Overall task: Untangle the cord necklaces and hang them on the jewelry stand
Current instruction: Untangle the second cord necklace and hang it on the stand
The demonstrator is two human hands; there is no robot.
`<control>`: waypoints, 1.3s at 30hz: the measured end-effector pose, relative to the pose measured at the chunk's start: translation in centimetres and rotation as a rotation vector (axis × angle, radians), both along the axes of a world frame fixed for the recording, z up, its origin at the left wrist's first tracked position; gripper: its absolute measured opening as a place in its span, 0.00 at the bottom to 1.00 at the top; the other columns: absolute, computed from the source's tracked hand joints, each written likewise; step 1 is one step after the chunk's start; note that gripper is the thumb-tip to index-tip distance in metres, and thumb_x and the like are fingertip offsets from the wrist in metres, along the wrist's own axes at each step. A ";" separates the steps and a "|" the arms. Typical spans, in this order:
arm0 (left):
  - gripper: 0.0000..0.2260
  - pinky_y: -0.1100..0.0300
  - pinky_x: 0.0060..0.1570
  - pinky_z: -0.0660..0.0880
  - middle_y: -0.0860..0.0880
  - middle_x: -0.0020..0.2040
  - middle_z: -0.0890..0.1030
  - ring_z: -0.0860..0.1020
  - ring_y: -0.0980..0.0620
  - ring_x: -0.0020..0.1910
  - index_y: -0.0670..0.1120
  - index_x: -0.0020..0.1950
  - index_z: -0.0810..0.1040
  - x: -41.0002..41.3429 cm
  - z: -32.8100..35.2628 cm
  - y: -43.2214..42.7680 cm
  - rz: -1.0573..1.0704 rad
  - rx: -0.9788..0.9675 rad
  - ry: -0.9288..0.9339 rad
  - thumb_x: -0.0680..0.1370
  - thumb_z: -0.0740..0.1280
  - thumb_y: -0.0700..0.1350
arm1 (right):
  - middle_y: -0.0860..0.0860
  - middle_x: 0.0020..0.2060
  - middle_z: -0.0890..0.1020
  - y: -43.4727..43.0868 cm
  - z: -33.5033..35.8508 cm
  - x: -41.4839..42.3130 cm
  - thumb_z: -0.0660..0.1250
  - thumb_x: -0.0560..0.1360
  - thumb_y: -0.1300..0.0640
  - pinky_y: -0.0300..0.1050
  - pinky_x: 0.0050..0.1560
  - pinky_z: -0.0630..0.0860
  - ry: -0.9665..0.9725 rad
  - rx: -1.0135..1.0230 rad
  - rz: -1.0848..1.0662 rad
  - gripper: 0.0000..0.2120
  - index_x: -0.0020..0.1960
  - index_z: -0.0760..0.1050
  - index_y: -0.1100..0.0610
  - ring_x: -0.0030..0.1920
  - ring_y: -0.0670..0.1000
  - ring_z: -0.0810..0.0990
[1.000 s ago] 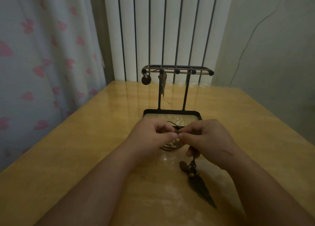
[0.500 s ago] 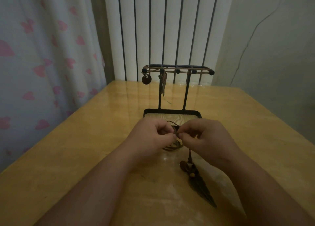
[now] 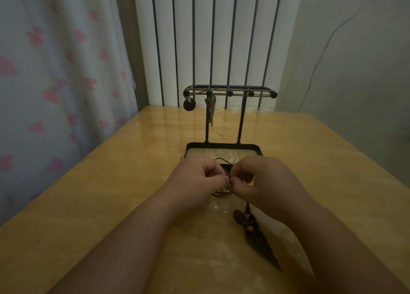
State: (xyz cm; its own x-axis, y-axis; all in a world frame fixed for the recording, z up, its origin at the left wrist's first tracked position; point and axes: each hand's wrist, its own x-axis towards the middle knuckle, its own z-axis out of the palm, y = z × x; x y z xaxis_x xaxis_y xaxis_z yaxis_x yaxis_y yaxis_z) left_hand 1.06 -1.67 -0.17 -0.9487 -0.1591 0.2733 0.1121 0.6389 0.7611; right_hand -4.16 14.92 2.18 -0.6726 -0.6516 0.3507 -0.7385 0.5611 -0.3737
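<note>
Dim, flat indoor light w/ a grey-green cast. Brightest area: the white vertical blinds [image 3: 221, 38] at rear, backlit. Their streaks reflect on the far end of the glossy wooden table [image 3: 111, 194], and a pale glare patch sits near the forearms. The jewelry stand [image 3: 241, 120] reads almost as a silhouette vs. the blinds. Soft shadow under left hand [image 3: 195, 178] & right hand [image 3: 264, 180]. Cord tangle [image 3: 221, 192] between them is dark, detail lost. Forearms underexposed. Wide-angle lens splays table edges; curtain [image 3: 44, 71] at left is soft.
</note>
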 end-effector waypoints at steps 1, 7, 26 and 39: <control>0.06 0.70 0.31 0.69 0.58 0.31 0.77 0.74 0.63 0.32 0.55 0.37 0.81 0.0 0.0 0.0 -0.003 0.007 -0.002 0.74 0.71 0.47 | 0.40 0.39 0.77 0.0 0.0 0.0 0.67 0.75 0.50 0.39 0.43 0.76 0.013 0.010 0.001 0.05 0.50 0.80 0.46 0.42 0.42 0.75; 0.07 0.64 0.35 0.71 0.56 0.34 0.79 0.75 0.62 0.34 0.56 0.36 0.81 0.0 0.0 0.1 -0.026 0.009 -0.022 0.74 0.70 0.46 | 0.43 0.38 0.77 -0.1 0.1 0.1 0.66 0.75 0.50 0.43 0.42 0.77 0.044 0.048 0.018 0.05 0.48 0.80 0.48 0.41 0.44 0.75; 0.16 0.60 0.31 0.70 0.53 0.29 0.78 0.73 0.56 0.28 0.57 0.34 0.83 0.4 0.9 0.1 -0.054 0.380 -0.028 0.77 0.67 0.40 | 0.48 0.34 0.81 -0.5 -0.9 -0.5 0.66 0.76 0.61 0.28 0.34 0.72 -0.458 -0.460 0.055 0.07 0.42 0.81 0.56 0.33 0.39 0.77; 0.13 0.60 0.32 0.69 0.54 0.28 0.76 0.72 0.59 0.27 0.54 0.34 0.82 0.3 0.7 0.2 -0.043 0.320 -0.037 0.77 0.68 0.42 | 0.42 0.38 0.80 -0.4 -1.0 -0.5 0.70 0.75 0.54 0.32 0.38 0.74 -0.205 -0.273 0.024 0.08 0.43 0.77 0.40 0.42 0.38 0.77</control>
State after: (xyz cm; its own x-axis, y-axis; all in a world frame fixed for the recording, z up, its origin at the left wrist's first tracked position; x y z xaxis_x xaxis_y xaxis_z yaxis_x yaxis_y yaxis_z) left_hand 1.39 -1.48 0.50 -0.9648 -0.1911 0.1808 0.1021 0.3614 0.9268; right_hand -4.68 14.48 1.19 -0.7327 -0.5690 0.3733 -0.6443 0.4035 -0.6496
